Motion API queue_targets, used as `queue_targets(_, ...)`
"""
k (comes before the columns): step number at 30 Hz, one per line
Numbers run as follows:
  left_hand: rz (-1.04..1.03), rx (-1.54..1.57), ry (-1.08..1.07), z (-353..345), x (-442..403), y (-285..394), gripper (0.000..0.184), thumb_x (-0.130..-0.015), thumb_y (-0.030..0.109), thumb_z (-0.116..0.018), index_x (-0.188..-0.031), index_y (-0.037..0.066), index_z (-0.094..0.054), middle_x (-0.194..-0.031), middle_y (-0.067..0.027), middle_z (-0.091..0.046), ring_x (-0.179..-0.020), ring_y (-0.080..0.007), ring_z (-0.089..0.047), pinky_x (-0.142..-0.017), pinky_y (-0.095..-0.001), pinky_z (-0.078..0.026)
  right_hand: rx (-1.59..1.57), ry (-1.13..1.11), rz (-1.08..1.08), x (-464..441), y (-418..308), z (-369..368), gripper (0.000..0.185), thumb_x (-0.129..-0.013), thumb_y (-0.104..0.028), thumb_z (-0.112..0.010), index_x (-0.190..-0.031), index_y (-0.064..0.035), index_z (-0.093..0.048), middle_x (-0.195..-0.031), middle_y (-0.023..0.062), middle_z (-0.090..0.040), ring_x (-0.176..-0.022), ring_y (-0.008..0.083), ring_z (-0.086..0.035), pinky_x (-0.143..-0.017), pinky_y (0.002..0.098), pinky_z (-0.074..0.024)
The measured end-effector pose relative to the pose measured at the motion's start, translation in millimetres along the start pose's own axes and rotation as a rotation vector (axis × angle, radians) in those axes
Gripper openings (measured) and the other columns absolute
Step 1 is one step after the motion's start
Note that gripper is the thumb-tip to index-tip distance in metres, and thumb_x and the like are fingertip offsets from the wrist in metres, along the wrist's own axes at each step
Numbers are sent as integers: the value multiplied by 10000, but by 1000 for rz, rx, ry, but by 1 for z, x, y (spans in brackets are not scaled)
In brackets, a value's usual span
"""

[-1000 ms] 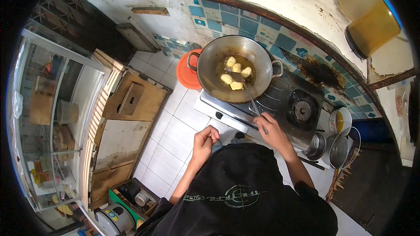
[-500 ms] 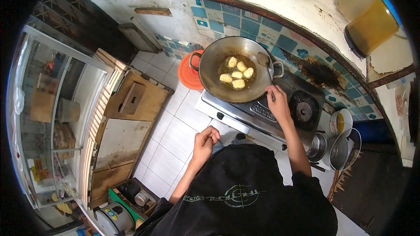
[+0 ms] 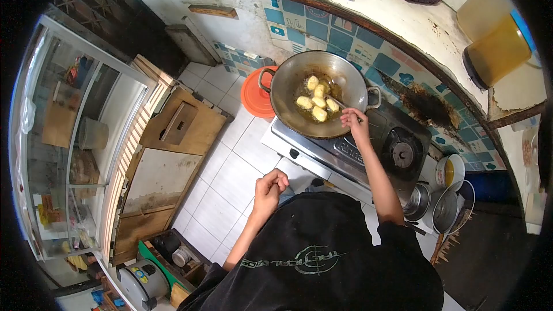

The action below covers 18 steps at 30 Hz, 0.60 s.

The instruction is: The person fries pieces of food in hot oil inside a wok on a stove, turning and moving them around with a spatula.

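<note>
A large metal wok (image 3: 288, 101) stands on the left burner of the stove. Several pale yellow food pieces (image 3: 304, 102) lie in the oil at its bottom. My right hand (image 3: 356, 125) is closed on the handle of a metal spatula (image 3: 336, 101), above the wok's lower right rim. The spatula's head reaches among the pieces and is partly hidden in the oil. Away from the wok, in front of my body, my left hand (image 3: 271, 189) is loosely curled into a fist with nothing visible in it.
An orange lid (image 3: 256, 97) lies left of the wok. The bare right burner (image 3: 402, 152) is beside it, with pots (image 3: 419, 201) and a bowl (image 3: 450, 170) further right. A yellow-filled container (image 3: 498, 52) stands on the ledge. Wooden cabinet (image 3: 164, 175) at left.
My right hand took the spatula from the pieces to the wok's right side, then back among the food. The pieces have shifted a little. The view has turned slightly; my left hand stays curled.
</note>
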<state>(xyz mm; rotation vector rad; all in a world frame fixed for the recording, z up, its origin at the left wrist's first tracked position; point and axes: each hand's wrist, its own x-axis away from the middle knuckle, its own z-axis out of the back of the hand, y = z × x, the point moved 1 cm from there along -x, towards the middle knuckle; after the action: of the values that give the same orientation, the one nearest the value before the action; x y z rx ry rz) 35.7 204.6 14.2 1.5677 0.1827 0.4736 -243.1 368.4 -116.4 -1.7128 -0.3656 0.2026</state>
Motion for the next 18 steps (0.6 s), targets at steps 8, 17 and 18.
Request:
queue_targets(8,-22,12,4,1,-1,1,325,-654,-150,-263,-771,-26,-541,-569,6,-416,-532,-67,-337,-499,-229,-262,-29,-68,33,-3,-4,-15,261,-997,-168,-439,-969,26,-612,-789,76,-607,-698,126,-579,-609,267,-493)
queue_targets(17,-19,9,-17,-1,-1,0,320,-654,-146,-268,-772,-22,-539,-565,5,-411,-528,-68,-337,-495,-235,-259,530,-217,173,42,-49,-33,163,-948,-121,-498,-932,10,-593,-806,95,-593,-774,205,-589,-762,356,-463)
queue_targets(18,-21,10,-21,0,-2,-3,320,-654,-145,-268,-772,-22,-538,-566,4,-412,-529,-68,-339,-495,-235,-259,567,-233,232,47,-52,-34,155,-942,-114,-500,-927,10,-591,-818,110,-594,-784,227,-593,-758,356,-463)
